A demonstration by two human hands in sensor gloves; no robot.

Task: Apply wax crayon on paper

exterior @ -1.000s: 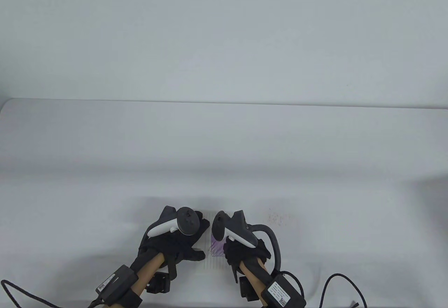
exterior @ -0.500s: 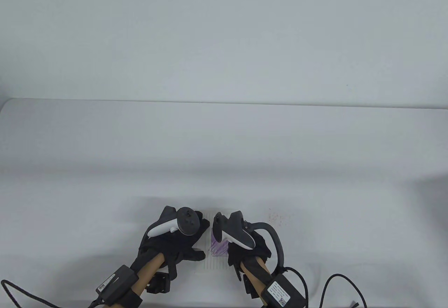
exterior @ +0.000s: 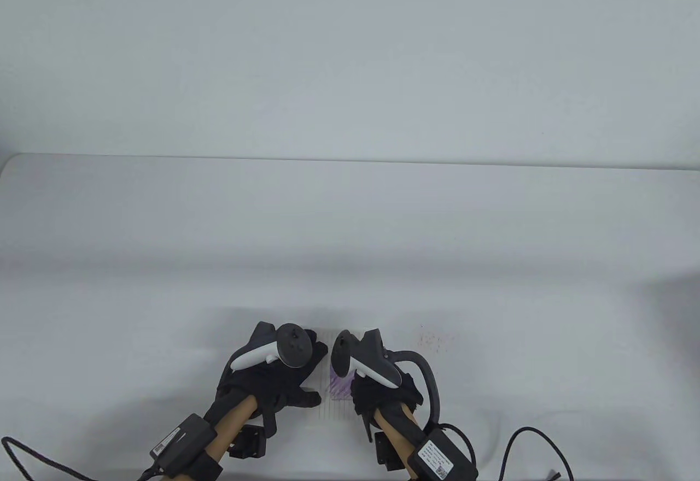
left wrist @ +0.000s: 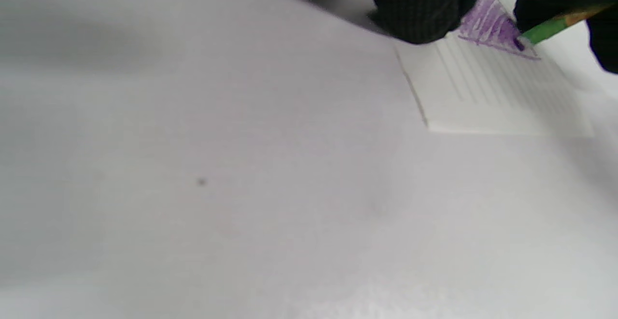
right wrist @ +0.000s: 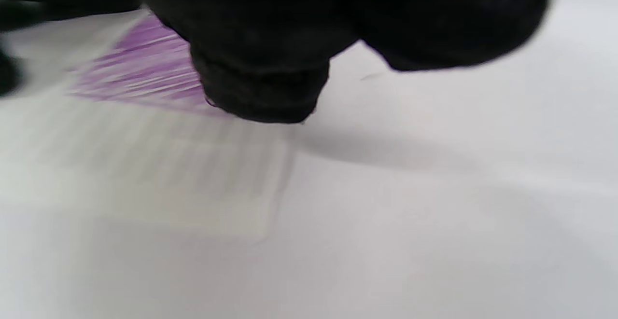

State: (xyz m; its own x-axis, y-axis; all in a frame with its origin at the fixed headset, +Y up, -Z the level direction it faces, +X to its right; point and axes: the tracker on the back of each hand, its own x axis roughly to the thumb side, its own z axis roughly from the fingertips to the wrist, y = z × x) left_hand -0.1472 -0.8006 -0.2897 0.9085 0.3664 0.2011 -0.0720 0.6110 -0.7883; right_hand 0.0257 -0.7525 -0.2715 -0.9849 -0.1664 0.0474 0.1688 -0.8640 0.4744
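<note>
A small lined paper [exterior: 334,410] lies on the white table between my hands, with a purple scribbled patch [exterior: 339,388] on its upper part. My left hand [exterior: 298,377] rests flat on the paper's left side, its fingertip [left wrist: 425,10] pressing near the patch [left wrist: 487,24]. My right hand [exterior: 358,388] grips a crayon [left wrist: 548,29] with a green wrapper and purple tip, and the tip touches the patch's edge. In the right wrist view my fingers [right wrist: 260,77] hang over the patch [right wrist: 145,73] and hide the crayon.
Small reddish specks [exterior: 432,339] mark the table right of my right hand. Black cables [exterior: 525,440] trail from both wrists along the front edge. The table's far edge [exterior: 350,160] meets a plain wall.
My right hand slid slightly down and right over the patch half a second ago, then came back up-left. The left hand and paper have stayed still.
</note>
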